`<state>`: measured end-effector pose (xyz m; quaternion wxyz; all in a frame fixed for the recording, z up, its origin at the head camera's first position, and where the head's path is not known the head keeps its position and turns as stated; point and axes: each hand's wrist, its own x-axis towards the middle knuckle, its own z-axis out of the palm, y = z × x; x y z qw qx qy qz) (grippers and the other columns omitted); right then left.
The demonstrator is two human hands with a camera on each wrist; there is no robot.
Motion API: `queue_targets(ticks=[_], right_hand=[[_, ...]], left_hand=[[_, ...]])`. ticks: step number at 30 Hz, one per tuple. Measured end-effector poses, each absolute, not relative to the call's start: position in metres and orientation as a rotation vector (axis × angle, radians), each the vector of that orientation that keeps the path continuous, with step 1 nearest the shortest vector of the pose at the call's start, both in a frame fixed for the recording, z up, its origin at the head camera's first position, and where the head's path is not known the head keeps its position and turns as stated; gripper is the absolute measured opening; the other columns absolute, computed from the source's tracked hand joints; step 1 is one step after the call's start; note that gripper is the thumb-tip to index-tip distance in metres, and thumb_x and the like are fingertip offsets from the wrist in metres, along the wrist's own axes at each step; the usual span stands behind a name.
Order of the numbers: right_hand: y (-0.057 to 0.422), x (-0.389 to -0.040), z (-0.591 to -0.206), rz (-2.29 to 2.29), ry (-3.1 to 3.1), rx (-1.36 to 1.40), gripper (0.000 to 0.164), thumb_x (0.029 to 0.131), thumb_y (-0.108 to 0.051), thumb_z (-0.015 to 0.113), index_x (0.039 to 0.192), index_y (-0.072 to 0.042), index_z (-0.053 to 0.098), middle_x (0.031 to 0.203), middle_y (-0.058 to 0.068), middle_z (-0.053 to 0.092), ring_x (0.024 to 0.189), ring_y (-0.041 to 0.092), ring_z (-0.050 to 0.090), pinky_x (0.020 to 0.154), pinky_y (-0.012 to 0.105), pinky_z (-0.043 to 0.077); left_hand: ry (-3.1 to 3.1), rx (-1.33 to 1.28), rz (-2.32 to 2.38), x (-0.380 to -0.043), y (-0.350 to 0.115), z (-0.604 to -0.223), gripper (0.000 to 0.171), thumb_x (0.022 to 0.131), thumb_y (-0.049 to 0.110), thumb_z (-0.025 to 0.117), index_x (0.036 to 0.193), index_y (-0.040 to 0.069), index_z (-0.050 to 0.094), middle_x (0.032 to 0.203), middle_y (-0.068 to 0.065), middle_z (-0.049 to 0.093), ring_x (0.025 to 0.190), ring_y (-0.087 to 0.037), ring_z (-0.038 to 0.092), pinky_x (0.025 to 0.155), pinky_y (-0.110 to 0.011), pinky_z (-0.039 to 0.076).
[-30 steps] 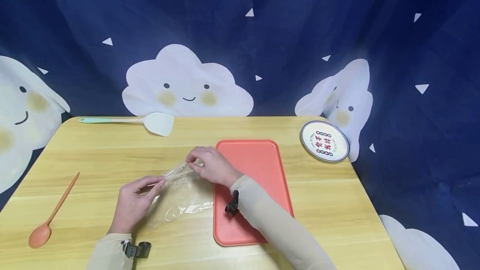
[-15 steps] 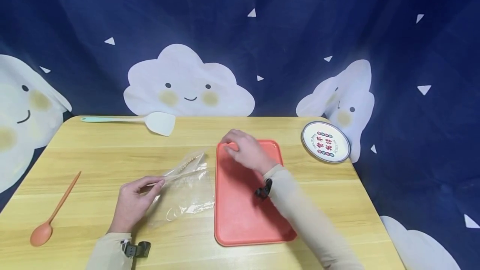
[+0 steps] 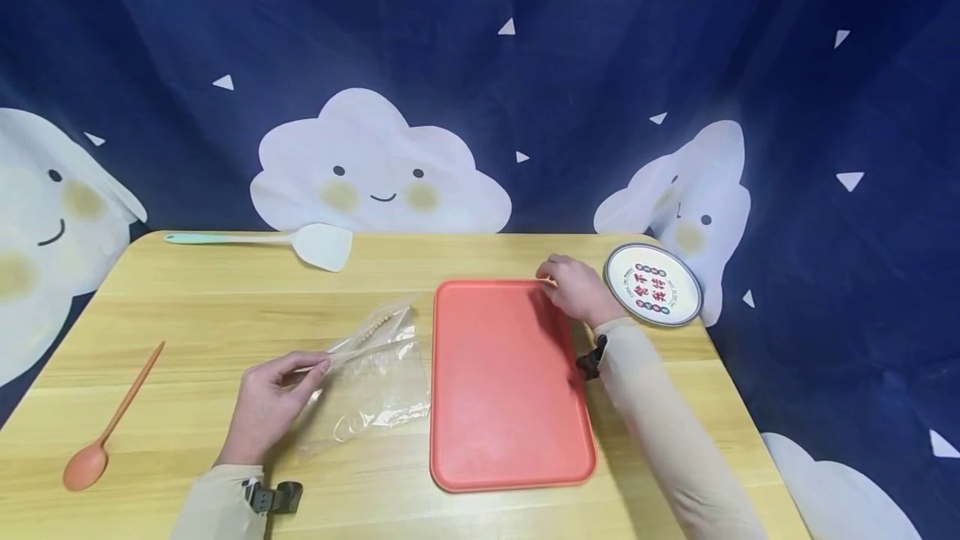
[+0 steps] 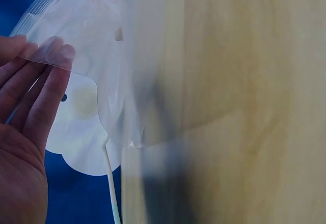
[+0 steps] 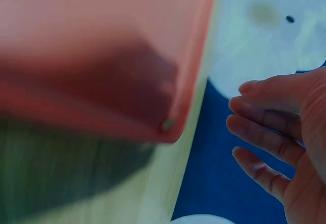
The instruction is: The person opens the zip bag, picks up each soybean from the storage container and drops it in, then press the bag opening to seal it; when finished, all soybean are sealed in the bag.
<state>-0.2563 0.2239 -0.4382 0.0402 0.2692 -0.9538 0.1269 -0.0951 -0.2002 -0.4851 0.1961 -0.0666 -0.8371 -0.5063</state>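
A clear plastic zip bag lies left of the red tray, its mouth lifted at the left. My left hand pinches the bag's edge between thumb and fingers; the left wrist view shows the film over the fingertips. Inside the bag runs a row of small beige beads. My right hand hovers over the tray's far right corner, fingers loosely bent and apart. In the right wrist view a small pale spot shows at that corner, and nothing sits between the fingers.
A round white plate with printed characters stands at the far right table edge, close to my right hand. Along the back edge lies a white spatula with a mint handle. An orange spoon lies at the left.
My right hand has let go of the bag and moved right across the tray to its far right corner. The left hand stays put, still pinching the bag.
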Motion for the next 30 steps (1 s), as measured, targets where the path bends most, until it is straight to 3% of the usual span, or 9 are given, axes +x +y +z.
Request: queue_targets(ticks=[20,30], right_hand=[[0.234,-0.266,-0.469,0.107,-2.941,0.900,0.007,0.087,-0.002,0.067,0.089,-0.007,0.071,0.083,0.006,0.058,0.084,0.029,0.058,0.069,0.043,0.057],[0.232,-0.264,-0.469,0.047,-2.993,0.877,0.006,0.090,-0.003,0.065,0.094,-0.005,0.070,0.085,0.009,0.058,0.083,0.030,0.059,0.071,0.045,0.058]], left_hand=[[-2.350,-0.213,-1.413,-0.094,-0.197,-0.490,0.019,0.077,-0.011,0.078,0.089,0.003,0.076,0.090,-0.012,0.074,0.079,0.005,0.065,0.074,-0.011,0.055],[-2.341,-0.215,-1.417,-0.094,-0.197,-0.488,0.018,0.078,-0.009,0.078,0.090,0.005,0.076,0.090,-0.010,0.074,0.078,0.002,0.066,0.074,-0.012,0.055]])
